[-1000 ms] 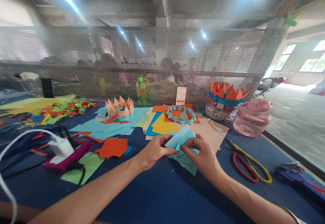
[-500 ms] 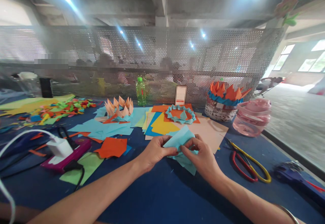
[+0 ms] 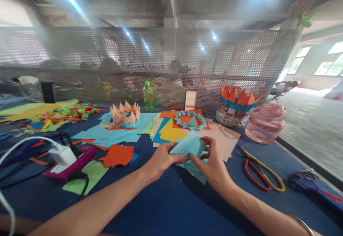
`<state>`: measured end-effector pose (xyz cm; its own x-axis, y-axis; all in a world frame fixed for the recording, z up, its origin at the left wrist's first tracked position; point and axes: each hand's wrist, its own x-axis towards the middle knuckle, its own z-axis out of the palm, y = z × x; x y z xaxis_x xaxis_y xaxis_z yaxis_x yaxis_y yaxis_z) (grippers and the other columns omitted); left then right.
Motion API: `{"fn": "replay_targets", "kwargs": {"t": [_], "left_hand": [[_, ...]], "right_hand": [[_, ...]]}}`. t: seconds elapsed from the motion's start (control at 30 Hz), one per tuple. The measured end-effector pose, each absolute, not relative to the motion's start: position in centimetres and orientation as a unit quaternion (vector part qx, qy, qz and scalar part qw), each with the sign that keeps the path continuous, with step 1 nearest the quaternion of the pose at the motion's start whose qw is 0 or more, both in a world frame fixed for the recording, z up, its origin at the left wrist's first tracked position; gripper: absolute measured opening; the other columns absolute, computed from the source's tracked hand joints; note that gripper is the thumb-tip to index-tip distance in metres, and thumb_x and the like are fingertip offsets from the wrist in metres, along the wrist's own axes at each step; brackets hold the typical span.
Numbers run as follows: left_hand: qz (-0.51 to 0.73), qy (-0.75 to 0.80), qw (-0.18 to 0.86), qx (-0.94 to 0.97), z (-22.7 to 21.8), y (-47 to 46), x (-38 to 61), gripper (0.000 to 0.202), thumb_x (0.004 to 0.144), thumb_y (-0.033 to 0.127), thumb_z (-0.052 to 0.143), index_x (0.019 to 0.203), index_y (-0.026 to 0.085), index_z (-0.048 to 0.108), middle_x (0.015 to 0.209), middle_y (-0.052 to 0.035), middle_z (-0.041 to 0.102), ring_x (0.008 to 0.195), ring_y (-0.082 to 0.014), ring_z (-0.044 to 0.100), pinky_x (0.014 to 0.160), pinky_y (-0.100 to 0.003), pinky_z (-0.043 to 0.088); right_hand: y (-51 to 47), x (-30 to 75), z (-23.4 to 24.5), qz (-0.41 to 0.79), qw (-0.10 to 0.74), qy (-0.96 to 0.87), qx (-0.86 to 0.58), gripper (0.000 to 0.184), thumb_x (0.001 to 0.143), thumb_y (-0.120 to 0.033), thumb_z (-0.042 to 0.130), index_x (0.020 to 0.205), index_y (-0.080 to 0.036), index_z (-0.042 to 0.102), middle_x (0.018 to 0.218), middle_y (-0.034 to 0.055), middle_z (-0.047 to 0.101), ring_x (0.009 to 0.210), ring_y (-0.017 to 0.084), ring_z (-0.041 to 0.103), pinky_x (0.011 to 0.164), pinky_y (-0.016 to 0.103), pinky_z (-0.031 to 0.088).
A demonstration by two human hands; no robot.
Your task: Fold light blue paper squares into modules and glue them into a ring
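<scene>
Together, left hand (image 3: 160, 159) and right hand (image 3: 211, 162) pinch light-blue folded paper (image 3: 189, 146).

Blue table (image 3: 166, 207) carries coloured paper sheets (image 3: 171, 130), scissors (image 3: 261, 173), paper crowns (image 3: 125, 114).

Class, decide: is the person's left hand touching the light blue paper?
Touching. The head view shows the left hand pinching the light blue paper at its edge.
</scene>
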<state>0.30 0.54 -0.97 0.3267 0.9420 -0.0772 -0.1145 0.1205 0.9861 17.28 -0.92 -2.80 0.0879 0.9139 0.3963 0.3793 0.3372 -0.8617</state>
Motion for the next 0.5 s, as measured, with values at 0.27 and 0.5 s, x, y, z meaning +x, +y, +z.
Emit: {"fn": "replay_targets", "kwargs": {"t": [0.27,0.5], "left_hand": [[0.421,0.410,0.629,0.509,-0.72,0.40,0.25,0.024,0.058,0.018,0.077,0.080,0.014,0.069,0.073,0.0011,0.065,0.066,-0.0114,0.061,0.071,-0.024,0.051],[0.426,0.408,0.631,0.503,-0.57,0.35,0.39,0.026,0.056,0.018,0.078,0.080,0.014,0.069,0.074,0.0014,0.066,0.067,-0.0117,0.062,0.072,-0.025,0.052]], "right_hand": [[-0.72,17.24,-2.69,0.455,0.495,-0.575,-0.466,0.051,0.071,-0.038,0.067,0.110,-0.021,0.039,0.073,-0.0012,0.061,0.064,0.016,0.059,0.055,0.026,0.047],[-0.76,17.21,-2.57,0.444,0.502,-0.580,-0.463,0.047,0.071,-0.035,0.068,0.107,-0.019,0.043,0.066,-0.0040,0.056,0.057,0.013,0.054,0.049,0.022,0.042]]}}
